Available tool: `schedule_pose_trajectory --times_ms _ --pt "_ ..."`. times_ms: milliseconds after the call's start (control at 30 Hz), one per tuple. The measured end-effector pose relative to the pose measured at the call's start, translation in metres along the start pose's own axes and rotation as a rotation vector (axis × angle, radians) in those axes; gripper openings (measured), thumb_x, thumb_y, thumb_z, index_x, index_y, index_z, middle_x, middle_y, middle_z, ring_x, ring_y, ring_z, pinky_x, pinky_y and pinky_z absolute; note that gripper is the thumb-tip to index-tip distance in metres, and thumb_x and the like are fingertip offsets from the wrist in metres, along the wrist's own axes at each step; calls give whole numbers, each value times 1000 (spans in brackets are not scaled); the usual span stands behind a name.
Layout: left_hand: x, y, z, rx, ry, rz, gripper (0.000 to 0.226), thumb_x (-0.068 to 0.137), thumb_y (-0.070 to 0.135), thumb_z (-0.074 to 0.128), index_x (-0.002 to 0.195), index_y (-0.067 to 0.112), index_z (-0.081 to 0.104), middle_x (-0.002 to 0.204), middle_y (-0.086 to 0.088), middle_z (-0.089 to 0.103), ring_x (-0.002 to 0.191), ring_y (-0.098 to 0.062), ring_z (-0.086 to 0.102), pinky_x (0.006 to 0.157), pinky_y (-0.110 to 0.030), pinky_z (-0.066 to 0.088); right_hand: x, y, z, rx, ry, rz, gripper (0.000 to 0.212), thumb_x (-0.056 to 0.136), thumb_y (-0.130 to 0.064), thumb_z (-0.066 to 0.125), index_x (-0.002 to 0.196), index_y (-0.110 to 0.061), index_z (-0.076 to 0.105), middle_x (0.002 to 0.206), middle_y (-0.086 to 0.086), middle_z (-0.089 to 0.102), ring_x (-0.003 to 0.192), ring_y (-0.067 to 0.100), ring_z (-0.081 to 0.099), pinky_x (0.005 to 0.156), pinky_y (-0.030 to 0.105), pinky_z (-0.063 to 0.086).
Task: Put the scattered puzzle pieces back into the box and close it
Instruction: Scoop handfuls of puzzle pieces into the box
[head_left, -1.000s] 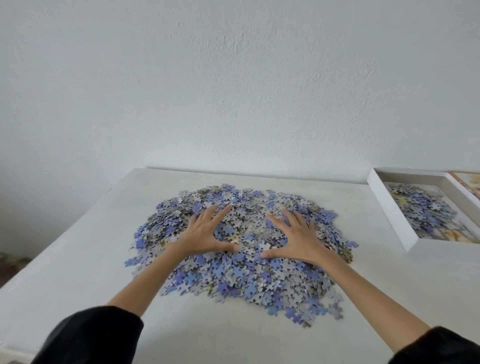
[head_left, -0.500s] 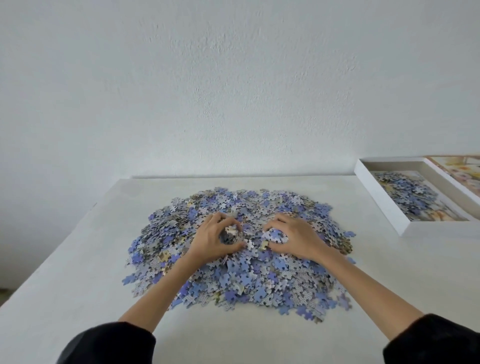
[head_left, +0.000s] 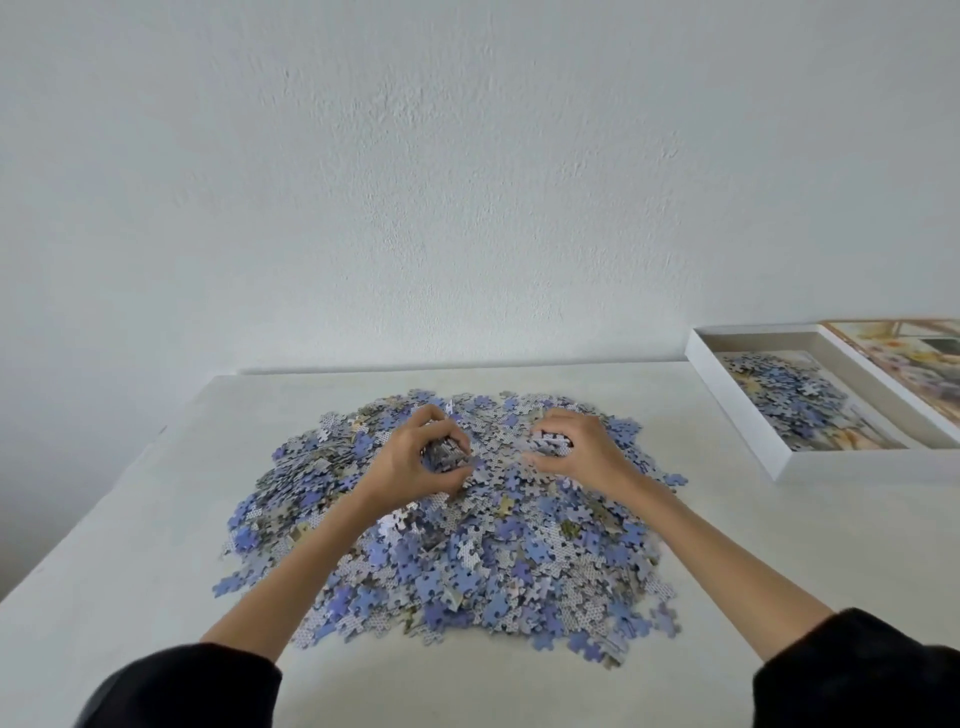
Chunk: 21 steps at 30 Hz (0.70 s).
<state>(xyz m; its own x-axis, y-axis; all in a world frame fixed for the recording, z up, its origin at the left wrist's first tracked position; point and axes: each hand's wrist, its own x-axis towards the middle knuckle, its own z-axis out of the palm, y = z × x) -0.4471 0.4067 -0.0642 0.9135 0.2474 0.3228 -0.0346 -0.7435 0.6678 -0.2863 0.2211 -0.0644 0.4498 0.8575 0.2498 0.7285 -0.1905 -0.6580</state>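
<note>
A wide heap of blue and grey puzzle pieces (head_left: 467, 551) covers the middle of the white table (head_left: 130, 571). My left hand (head_left: 415, 457) sits on the far part of the heap, its fingers curled round a clump of pieces. My right hand (head_left: 576, 447) lies a short way to its right, also curled over a handful of pieces. The open white box (head_left: 737, 410) stands at the table's far right with a layer of pieces inside it.
The box lid (head_left: 904, 364), printed with a pale picture, lies just right of the box at the frame's edge. A white wall rises behind the table. Bare table surface runs along the left side and the near edge.
Both hands went from lying flat with spread fingers on the heap to curling up round handfuls of pieces. The view has shifted slightly, bringing the box further into frame.
</note>
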Motion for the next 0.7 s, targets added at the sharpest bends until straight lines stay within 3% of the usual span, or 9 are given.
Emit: schedule_pose_trajectory --times_ms 67,200,267,400,533,700 --pt "8 7 -1 6 10 45 24 68 42 68 87 28 62 98 0 50 86 -1 52 75 -5 41 4 4 -8 22 44 -44 31 78 -17 72 106 -6 66 91 -6 59 84 8 56 86 23 46" --pt "24 20 0 12 14 104 19 70 42 69 86 38 61 99 2 50 86 -5 54 73 -8 44 11 10 -27 30 89 -126 29 77 -18 73 102 -4 68 83 3 61 75 18 59 69 21 46" --pt "31 30 5 4 9 123 17 70 41 69 85 41 60 99 3 50 84 -6 55 70 -10 46 14 11 -40 45 96 -156 27 78 -19 72 102 -6 69 83 6 62 75 19 59 68 26 44" --pt "48 52 22 -1 19 179 18 71 39 69 86 35 60 98 1 49 81 -8 56 67 -11 47 17 21 -70 59 95 -201 25 78 -19 72 101 -8 69 82 -1 60 75 5 56 68 14 40" --pt "72 78 50 -9 3 223 19 72 38 71 87 32 61 99 0 50 83 -8 56 70 -15 49 14 43 -111 27 155 -216 20 77 -14 73 96 -10 71 80 8 62 72 17 58 62 25 43" --pt "115 114 92 -46 -28 267 18 71 33 73 85 31 62 97 -1 51 86 -10 57 74 -20 49 1 87 -171 -16 232 -189 16 76 -12 73 92 -9 71 79 9 63 68 14 56 57 23 44"
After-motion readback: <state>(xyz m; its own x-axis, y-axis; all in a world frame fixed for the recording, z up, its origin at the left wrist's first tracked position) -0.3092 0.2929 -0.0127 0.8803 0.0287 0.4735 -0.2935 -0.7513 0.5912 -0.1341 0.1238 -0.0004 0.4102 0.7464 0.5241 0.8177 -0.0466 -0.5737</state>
